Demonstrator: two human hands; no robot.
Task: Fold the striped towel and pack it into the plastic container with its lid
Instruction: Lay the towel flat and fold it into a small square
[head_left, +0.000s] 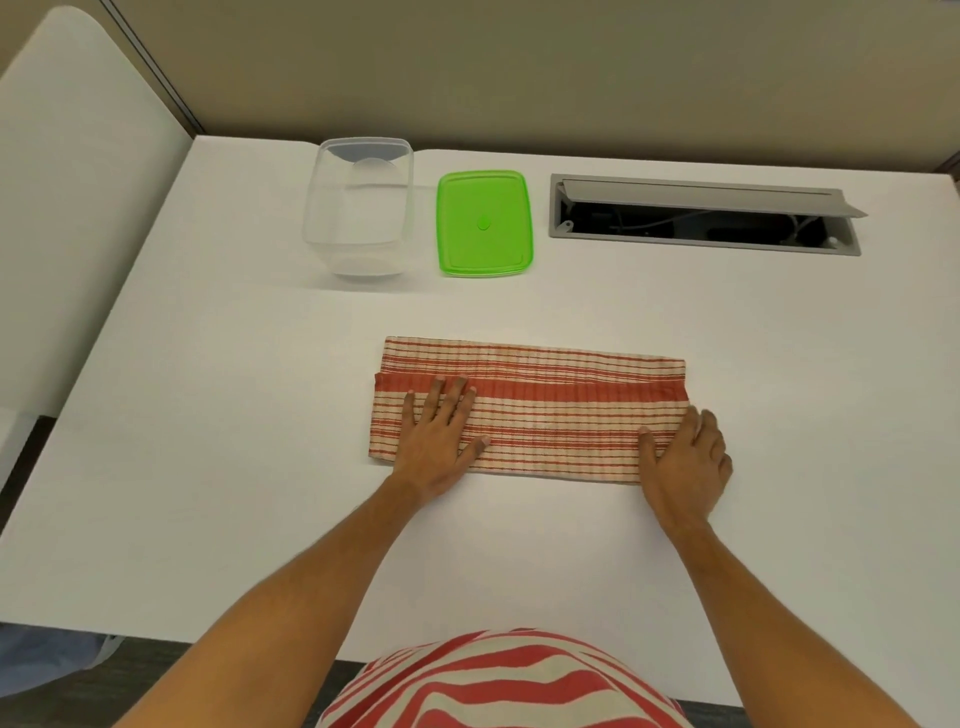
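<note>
The red and cream striped towel (545, 410) lies folded into a long band across the middle of the white table (234, 415). My left hand (441, 436) rests flat on its left part, fingers spread. My right hand (685, 457) lies at the towel's right end, thumb on top and fingers curled around the edge. The clear plastic container (358, 208) stands open at the back left. Its green lid (485, 223) lies flat on the table just to the right of it.
A grey cable hatch (701, 215) is sunk into the table at the back right, its flap raised. A beige partition wall (519, 67) runs behind the table. A white panel (67, 208) stands at the left.
</note>
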